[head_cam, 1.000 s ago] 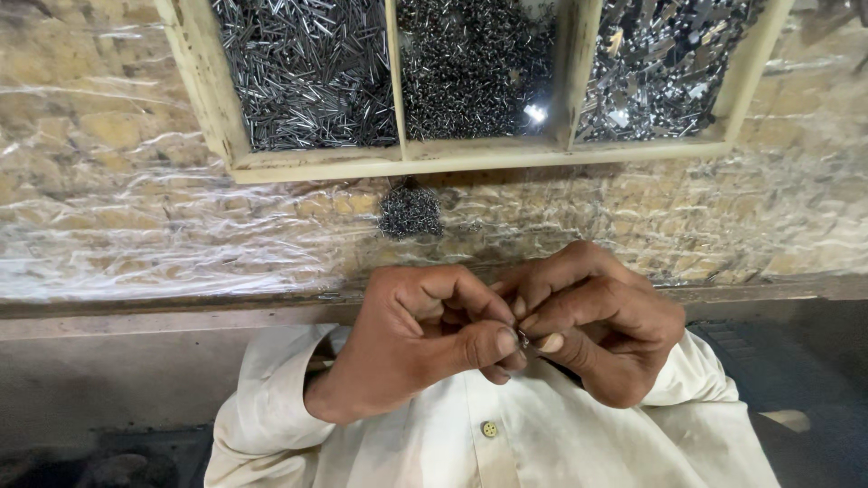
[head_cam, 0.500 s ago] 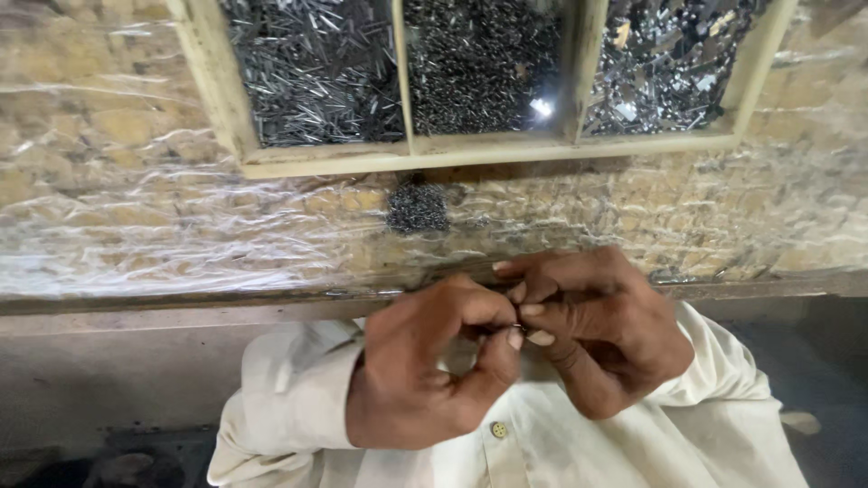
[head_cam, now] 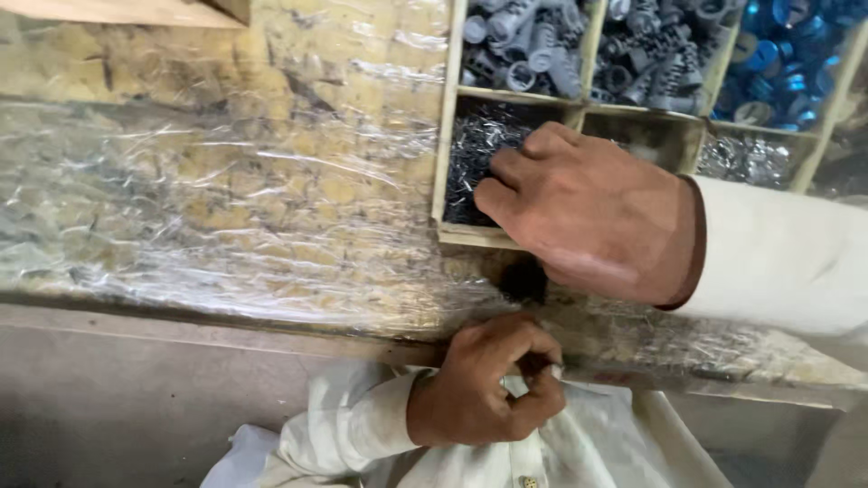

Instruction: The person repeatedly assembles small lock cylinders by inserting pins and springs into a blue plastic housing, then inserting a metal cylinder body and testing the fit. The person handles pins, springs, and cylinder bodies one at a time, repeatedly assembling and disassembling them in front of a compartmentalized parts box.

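— What's in the wooden tray [head_cam: 449,136] in front of you?

— It's split into compartments. In the near row, the leftmost one holds a heap of thin silvery metal pins [head_cam: 470,149]. The one at the far right of that row has more shiny metal bits [head_cam: 746,158]; the middle one is mostly hidden behind my hand. In the far row I see two compartments of grey plastic pieces [head_cam: 533,45] and one of blue caps [head_cam: 787,54]. So six compartments show, three near and three far.

— And your hands?

— My right hand [head_cam: 588,212] reaches across from the right, palm down, fingers dipped into the pin compartment. The fingertips are buried among the pins, so I can't tell whether they have closed on any. My left hand [head_cam: 493,384] sits low, near my lap below the table edge, curled into a loose fist with thumb pressed against forefinger. Whatever is pinched there is too small to make out.

— What's the tray on?

— A worktable [head_cam: 226,208] wrapped in crinkled clear plastic film. A small dark pile of pins [head_cam: 523,280] lies just under the tray's near edge.
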